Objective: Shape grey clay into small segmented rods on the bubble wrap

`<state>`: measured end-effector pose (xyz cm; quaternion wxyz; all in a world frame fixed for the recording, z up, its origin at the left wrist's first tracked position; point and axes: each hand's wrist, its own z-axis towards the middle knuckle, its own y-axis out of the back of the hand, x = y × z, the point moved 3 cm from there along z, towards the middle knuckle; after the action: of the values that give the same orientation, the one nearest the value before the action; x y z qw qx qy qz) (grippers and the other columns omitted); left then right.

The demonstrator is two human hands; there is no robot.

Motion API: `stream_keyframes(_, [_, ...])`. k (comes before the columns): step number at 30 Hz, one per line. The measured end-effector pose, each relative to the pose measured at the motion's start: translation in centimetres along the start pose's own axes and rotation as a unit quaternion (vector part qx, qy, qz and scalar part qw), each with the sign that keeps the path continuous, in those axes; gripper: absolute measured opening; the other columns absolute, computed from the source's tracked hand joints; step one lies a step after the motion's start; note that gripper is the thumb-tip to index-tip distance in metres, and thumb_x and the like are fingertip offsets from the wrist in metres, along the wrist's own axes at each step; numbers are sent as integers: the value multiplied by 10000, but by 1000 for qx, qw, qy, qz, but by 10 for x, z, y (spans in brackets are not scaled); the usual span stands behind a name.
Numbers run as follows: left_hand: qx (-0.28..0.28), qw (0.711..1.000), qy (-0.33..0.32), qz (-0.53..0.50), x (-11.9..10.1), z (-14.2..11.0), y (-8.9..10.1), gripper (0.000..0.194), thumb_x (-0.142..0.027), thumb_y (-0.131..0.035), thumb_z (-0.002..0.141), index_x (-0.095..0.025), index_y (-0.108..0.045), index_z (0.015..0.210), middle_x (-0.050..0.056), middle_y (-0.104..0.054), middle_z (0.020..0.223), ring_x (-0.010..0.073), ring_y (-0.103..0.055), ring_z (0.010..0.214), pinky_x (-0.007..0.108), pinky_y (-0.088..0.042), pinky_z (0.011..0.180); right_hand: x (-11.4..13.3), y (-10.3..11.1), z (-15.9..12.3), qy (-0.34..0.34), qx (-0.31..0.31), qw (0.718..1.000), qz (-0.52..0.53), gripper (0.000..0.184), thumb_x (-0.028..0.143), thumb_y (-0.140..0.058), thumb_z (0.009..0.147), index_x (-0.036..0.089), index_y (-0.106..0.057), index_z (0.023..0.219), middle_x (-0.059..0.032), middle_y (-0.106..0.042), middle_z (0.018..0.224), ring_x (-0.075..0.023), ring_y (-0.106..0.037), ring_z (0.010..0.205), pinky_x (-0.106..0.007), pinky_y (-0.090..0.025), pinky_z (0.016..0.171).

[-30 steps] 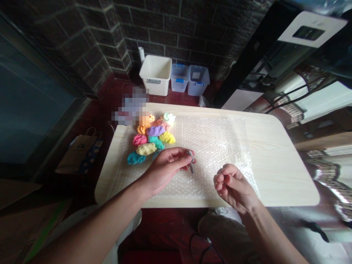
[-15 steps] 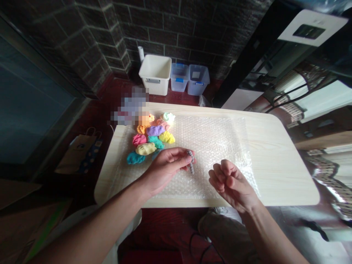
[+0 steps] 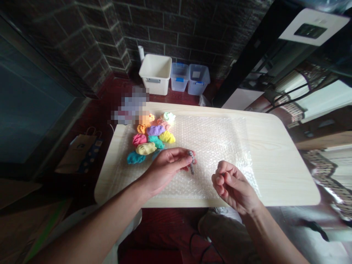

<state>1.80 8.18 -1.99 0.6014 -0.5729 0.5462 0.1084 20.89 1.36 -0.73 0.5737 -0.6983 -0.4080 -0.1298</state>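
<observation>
My left hand (image 3: 165,167) rests on a sheet of bubble wrap (image 3: 217,146) and pinches a small grey piece of clay (image 3: 190,160) between thumb and fingertips. My right hand (image 3: 233,189) hovers over the near edge of the wrap with its fingers curled together; whether anything is in them I cannot make out. A pile of several coloured clay lumps (image 3: 152,137) lies just beyond my left hand, on the left part of the pale wooden table (image 3: 280,161).
Past the table's far edge a white bin (image 3: 155,73) and two clear plastic boxes (image 3: 190,77) stand against a dark brick wall. A paper bag (image 3: 79,150) sits on the floor left of the table. Furniture crowds the right side.
My right hand shifted slightly left toward the grey piece, then back a little, staying curled. My left hand and the grey clay barely moved.
</observation>
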Motion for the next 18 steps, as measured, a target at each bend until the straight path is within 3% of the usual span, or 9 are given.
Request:
stream_keyframes(7, [-6, 1000, 6, -3, 0, 0, 0, 214, -272, -864, 820, -134, -787, 966, 52, -725, 918, 144, -638, 826, 270, -475, 743, -2, 3, 4, 35, 31, 999, 25, 162, 246, -897, 822, 212, -740, 805, 8, -695, 692, -82, -635, 561, -141, -489, 498])
stream_keyframes(13, [-1, 1000, 7, 7, 0, -1, -1, 238, -272, -883, 797, -132, -783, 961, 56, -738, 921, 129, -634, 765, 277, -475, 736, -1, 4, 3, 37, -20, 999, -28, 87, 241, -873, 845, 211, -808, 895, -20, -718, 776, -100, -643, 679, -165, -504, 589])
stream_keyframes(18, [-12, 1000, 13, 9, 3, -1, -2, 282, -269, -913, 760, -117, -782, 958, 68, -756, 885, 136, -647, 758, 284, -482, 752, 1, -3, 4, 79, -66, 989, -110, 102, 246, -905, 803, 203, -828, 855, -39, -771, 788, -106, -661, 680, -185, -532, 631])
